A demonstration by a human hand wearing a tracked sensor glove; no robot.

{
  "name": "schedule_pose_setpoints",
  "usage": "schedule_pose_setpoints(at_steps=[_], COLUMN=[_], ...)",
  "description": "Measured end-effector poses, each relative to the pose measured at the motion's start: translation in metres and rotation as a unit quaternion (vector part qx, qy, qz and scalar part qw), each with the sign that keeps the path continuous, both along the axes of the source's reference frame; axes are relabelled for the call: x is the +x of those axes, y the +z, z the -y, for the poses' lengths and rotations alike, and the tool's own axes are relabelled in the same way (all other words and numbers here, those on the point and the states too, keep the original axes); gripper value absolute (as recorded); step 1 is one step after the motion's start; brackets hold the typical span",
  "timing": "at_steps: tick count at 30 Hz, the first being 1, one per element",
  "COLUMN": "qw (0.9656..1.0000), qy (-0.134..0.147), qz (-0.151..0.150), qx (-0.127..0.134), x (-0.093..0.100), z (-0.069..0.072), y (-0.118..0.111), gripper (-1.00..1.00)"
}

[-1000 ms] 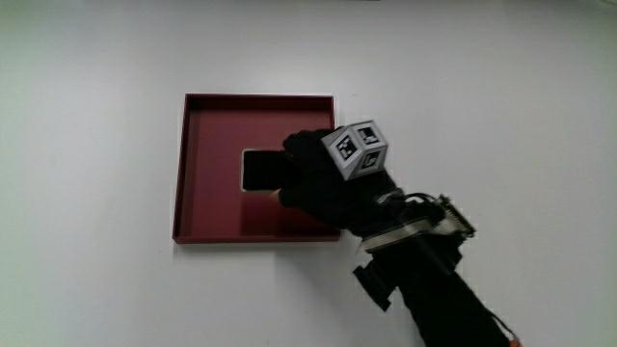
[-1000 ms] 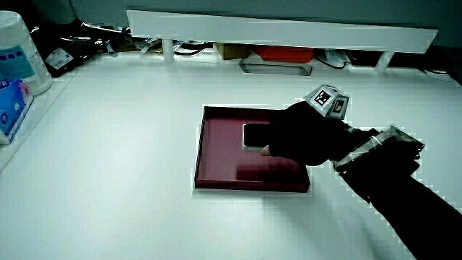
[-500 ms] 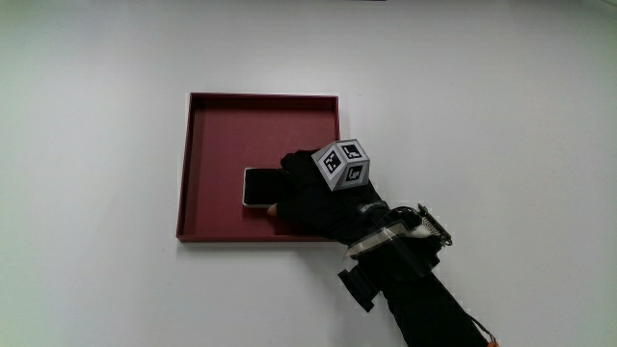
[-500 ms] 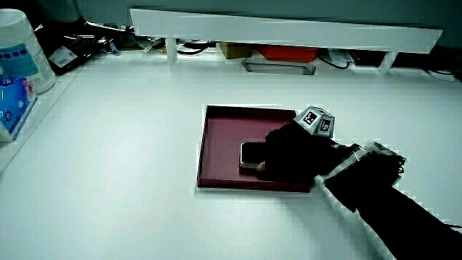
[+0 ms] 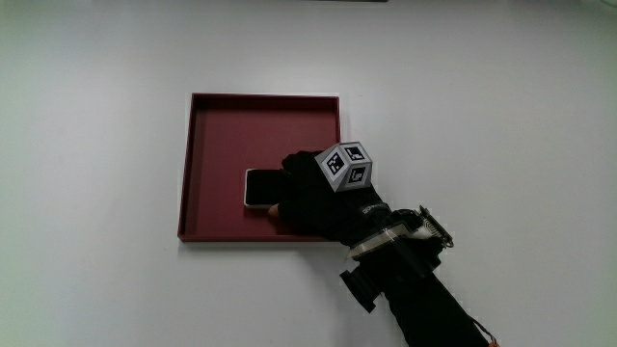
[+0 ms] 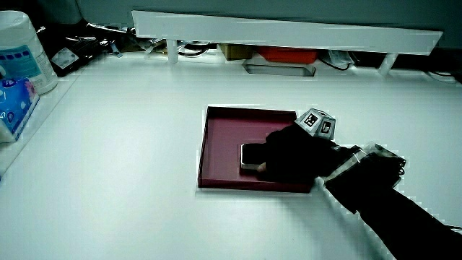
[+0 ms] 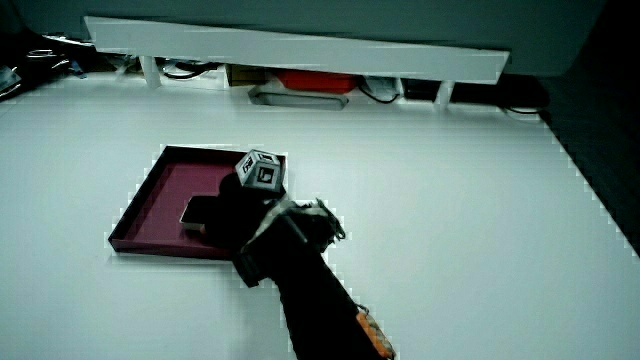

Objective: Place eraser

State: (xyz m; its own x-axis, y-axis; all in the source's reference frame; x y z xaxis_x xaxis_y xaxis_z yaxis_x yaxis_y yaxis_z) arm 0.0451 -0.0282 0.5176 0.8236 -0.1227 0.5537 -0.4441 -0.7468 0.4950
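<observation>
A square dark red tray (image 5: 241, 125) lies on the white table, seen also in both side views (image 6: 231, 126) (image 7: 165, 185). The eraser (image 5: 258, 186), a dark flat block with a pale edge, rests on the tray's floor close to the rim nearest the person (image 6: 251, 154) (image 7: 196, 212). The gloved hand (image 5: 308, 198) reaches over that rim, its fingers curled on the eraser's end and covering part of it (image 6: 292, 153) (image 7: 240, 215). The patterned cube (image 5: 347, 166) sits on the hand's back.
A low white partition (image 6: 289, 30) runs along the table's edge farthest from the person, with a red box (image 6: 286, 53) and a grey metal tray (image 6: 278, 68) under it. A white tub (image 6: 22, 50) and a blue packet (image 6: 14, 108) stand at a table corner.
Over the last second the hand brought the eraser nearer to the person and down onto the tray floor. In the last half second it has barely moved.
</observation>
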Motion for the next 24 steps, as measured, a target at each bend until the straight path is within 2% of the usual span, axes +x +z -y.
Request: schedule_pose_setpoints(at_steps=[3, 4, 8, 11, 12, 14, 15, 19, 20, 21, 23, 24], qw=[1.0000, 1.0000, 1.0000, 0.9997, 0.9999, 0.9995, 0.9990, 0.9976, 0.9963, 0.9927, 0.9916, 0.9911], qy=[-0.001, -0.001, -0.002, 0.003, -0.002, -0.005, -0.006, -0.023, -0.030, -0.038, -0.044, -0.042], qz=[-0.003, -0.004, 0.004, 0.013, 0.008, 0.016, 0.026, 0.038, 0.053, 0.081, 0.094, 0.095], qx=[0.004, -0.003, -0.005, -0.018, -0.015, -0.026, -0.037, -0.052, -0.060, -0.081, -0.077, -0.083], x=[0.001, 0.001, 0.002, 0.006, 0.007, 0.012, 0.014, 0.025, 0.028, 0.032, 0.040, 0.044], z=[-0.001, -0.001, -0.001, 0.000, 0.000, 0.000, 0.001, 0.002, 0.002, 0.002, 0.001, -0.001], y=[0.001, 0.004, 0.000, 0.001, -0.002, -0.005, -0.009, -0.028, -0.037, -0.035, -0.049, -0.058], gripper=[-0.40, -0.43, -0.57, -0.67, -0.70, -0.77, -0.80, -0.93, -0.97, -1.00, -1.00, -1.00])
